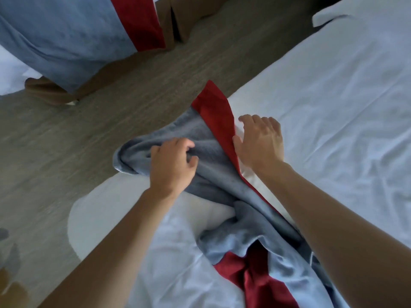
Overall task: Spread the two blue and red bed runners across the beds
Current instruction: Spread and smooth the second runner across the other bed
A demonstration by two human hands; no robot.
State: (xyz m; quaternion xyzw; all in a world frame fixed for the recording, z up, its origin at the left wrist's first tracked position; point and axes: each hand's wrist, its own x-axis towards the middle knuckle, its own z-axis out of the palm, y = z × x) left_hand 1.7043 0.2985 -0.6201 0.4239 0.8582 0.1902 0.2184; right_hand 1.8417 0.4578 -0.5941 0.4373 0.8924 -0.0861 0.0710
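Note:
A blue bed runner with a red border (pixel 222 181) lies bunched and twisted across the near white bed (pixel 333 103), one end hanging over the bed's edge toward the floor. My left hand (pixel 172 165) grips a fold of its blue cloth near that edge. My right hand (pixel 260 141) presses flat on the white sheet beside the red border, thumb against the red strip. A second blue and red runner (pixel 66 36) lies spread over the other bed at the top left, its end draped down the side.
A grey-brown carpeted aisle (pixel 100 121) runs between the two beds. The far bed has a brown skirt (pixel 178 21). A white pillow corner (pixel 329 18) shows at the top right. The near bed's sheet is wrinkled.

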